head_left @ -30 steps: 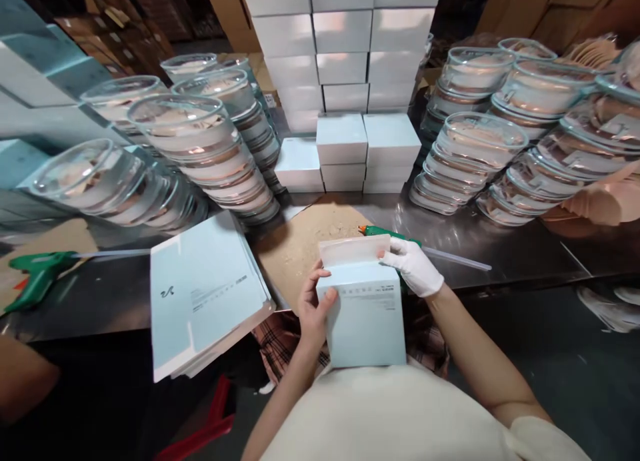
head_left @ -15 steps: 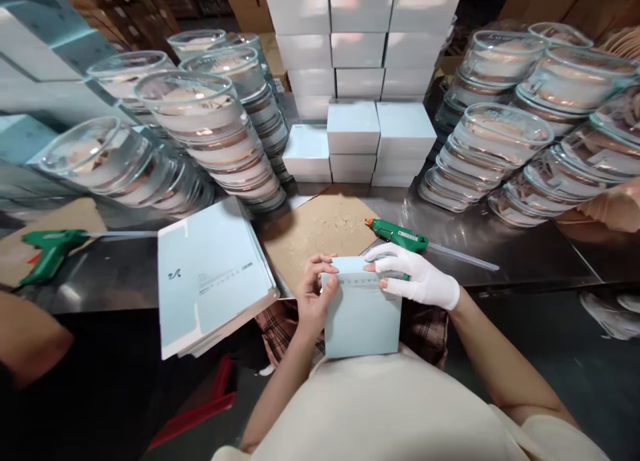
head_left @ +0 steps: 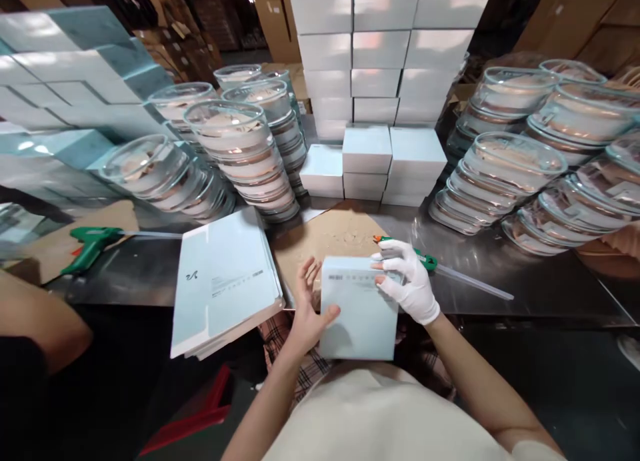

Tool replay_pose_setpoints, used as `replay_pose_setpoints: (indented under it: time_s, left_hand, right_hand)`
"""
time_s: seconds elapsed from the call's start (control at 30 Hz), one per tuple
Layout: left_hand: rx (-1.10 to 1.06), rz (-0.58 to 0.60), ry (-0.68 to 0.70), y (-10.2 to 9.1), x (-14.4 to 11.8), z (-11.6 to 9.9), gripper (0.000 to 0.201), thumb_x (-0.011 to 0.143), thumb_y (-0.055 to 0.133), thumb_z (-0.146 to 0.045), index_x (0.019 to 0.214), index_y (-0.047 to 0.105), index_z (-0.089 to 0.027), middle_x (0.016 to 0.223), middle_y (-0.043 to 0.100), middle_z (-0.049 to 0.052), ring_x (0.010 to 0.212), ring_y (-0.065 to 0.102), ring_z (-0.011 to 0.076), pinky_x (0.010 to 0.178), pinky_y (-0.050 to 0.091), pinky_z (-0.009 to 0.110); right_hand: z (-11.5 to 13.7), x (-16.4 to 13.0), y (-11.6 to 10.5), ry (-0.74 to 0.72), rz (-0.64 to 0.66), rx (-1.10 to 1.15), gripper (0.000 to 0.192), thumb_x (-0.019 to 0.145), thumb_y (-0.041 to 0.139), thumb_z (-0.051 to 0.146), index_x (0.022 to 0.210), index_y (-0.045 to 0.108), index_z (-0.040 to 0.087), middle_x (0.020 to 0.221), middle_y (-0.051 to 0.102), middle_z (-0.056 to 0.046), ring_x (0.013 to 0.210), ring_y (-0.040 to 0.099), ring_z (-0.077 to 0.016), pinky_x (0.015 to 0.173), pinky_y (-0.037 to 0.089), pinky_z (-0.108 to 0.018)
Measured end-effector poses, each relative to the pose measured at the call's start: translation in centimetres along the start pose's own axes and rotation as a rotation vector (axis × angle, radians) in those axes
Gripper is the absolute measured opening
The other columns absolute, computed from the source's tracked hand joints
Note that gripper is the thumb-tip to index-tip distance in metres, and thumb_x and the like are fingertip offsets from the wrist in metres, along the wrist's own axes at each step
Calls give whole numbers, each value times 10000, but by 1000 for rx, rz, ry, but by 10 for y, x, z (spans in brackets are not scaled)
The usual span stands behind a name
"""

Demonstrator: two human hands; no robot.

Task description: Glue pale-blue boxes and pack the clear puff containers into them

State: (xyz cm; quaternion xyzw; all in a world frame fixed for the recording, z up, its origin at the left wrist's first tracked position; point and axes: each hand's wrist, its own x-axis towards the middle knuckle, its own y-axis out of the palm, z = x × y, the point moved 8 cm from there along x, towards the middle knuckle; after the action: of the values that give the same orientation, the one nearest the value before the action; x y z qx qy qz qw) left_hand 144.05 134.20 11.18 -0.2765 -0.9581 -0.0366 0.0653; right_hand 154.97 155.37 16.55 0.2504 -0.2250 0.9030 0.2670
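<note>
A pale blue box (head_left: 358, 328) stands upright at the table's front edge, against my front, with small print along its upper part. My bare left hand (head_left: 311, 308) is at its left side, thumb on the near face and fingers stretched up beside the edge. My right hand (head_left: 407, 281), in a white glove with bare fingertips, grips the upper right corner. Just behind that hand, a green glue gun (head_left: 427, 261) with an orange tip and a clear glue stick lies partly hidden. Brown cardboard (head_left: 295, 244) with glue strings lies beneath.
Flat pale blue box sheets (head_left: 227, 274) are piled on the left. Past them lies another green glue gun (head_left: 90, 248), near another person's arm (head_left: 45, 314). Stacked clear round containers (head_left: 245, 161) (head_left: 500, 174) flank several white boxes (head_left: 367, 148). A red frame (head_left: 200, 418) is below the table.
My left fingers have come off the box's top edge and spread at its left side. My right hand has slid to the upper right corner. The camera view has shifted.
</note>
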Motion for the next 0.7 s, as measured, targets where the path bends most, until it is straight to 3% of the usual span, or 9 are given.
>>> replay_pose_setpoints:
  time_s: [0.07,0.13,0.17,0.2,0.27,0.37,0.43,0.57,0.7]
  left_hand:
    - [37,135,-159,2,-8,7,1170,670,939,-616,1588,285,-301,1450,561,183,1350,598,372,1091,519,521]
    - [65,185,-286,-5,-8,5,1156,721,927,-551,1599,220,-293,1333,638,156,1175,693,328,991,579,493]
    - [74,140,-288,-13,0,-2,1075,756,902,-543,1578,257,-291,1291,658,136,1118,709,307,958,594,474]
    - [84,60,-242,-23,15,-15,996,775,882,-549,1551,310,-294,1286,661,122,1111,708,296,951,599,460]
    - [132,-118,-50,-40,61,-50,840,805,847,-562,1484,424,-303,1347,637,102,1210,669,290,1009,581,447]
    - [242,-277,310,-43,152,-103,673,851,788,-568,1402,532,-277,1478,576,94,1357,584,289,1152,492,455]
    - [318,-337,413,-35,214,-119,643,880,760,-524,1418,535,-251,1500,581,109,1388,559,291,1213,426,454]
    - [539,-413,202,-19,303,-99,585,917,701,-428,1429,549,-190,1448,658,137,1361,605,311,1209,418,423]
    - [611,-435,4,-17,326,-64,560,961,641,-427,1425,527,-135,1412,688,197,1349,641,341,1166,455,428]
  right_hand:
    - [-9,7,-15,45,-161,-34,203,938,779,414,1052,753,249,1347,637,-106,1188,705,-247,1085,571,-462]
    - [-21,13,-22,116,-229,40,502,919,752,588,1313,688,284,1493,575,-130,1323,643,-293,1110,558,-480]
    - [-27,15,-23,152,-232,111,680,915,691,695,1462,586,305,1599,491,-141,1392,599,-313,1098,569,-481]
    - [-32,15,-23,181,-232,178,808,917,612,777,1570,464,325,1686,387,-141,1451,552,-324,1086,579,-479]
    - [-39,9,-29,225,-276,229,846,951,489,816,1641,332,351,1758,262,-122,1522,480,-324,1104,569,-488]
    - [-44,-14,-47,293,-412,193,670,1007,513,693,1564,455,324,1689,403,-123,1460,553,-303,1149,532,-510]
    - [-46,-35,-57,335,-455,177,615,1014,543,633,1522,509,289,1618,499,-138,1371,628,-297,1134,541,-518]
    - [-44,-81,-85,422,-475,58,618,975,618,612,1474,574,251,1525,600,-151,1288,676,-315,1144,517,-542]
    - [-48,-130,-118,560,-553,-29,623,954,633,629,1448,607,250,1473,646,-149,1197,723,-335,1112,527,-559]
